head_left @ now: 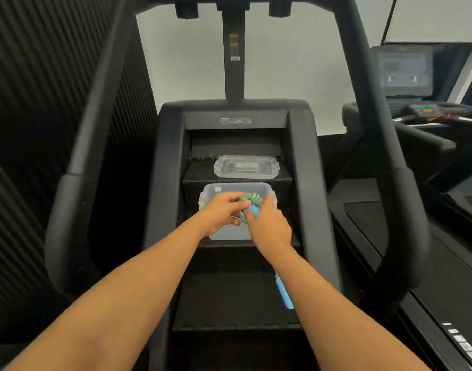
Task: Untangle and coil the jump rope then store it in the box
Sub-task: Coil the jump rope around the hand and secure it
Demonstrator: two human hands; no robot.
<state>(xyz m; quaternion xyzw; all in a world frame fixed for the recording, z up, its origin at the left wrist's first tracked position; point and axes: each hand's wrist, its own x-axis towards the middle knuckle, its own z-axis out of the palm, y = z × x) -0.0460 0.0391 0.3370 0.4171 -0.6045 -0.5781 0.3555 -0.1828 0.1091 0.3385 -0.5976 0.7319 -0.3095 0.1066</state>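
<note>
We see both forearms reaching forward from 6 o'clock and meeting over the open box [237, 185]. The left hand [221, 212] has its fingers curled, and its grip is closed around the green jump rope [249, 200], which is wound in a small coil just above the box. The right hand [269, 226] comes from 5 o'clock with its back turned to us. Its grip pinches the same coil, where one blue handle [254, 209] shows between the two hands.

The fingertips of the right hand are mostly hidden by the hand itself. The second handle [284, 293] hangs under the right forearm, at 5 o'clock from the box, and the arm covers the cord that leads to it. We cannot see the inside of the box well.

The box stands on a step of a black stair machine [165, 183]. The clear lid [246, 167] lies on the next step, at 12 o'clock from the box. A treadmill [430, 113] is at 2 o'clock, a dark ribbed wall [28, 103] at 9 o'clock, and a pale wall [283, 62] is behind the machine.
</note>
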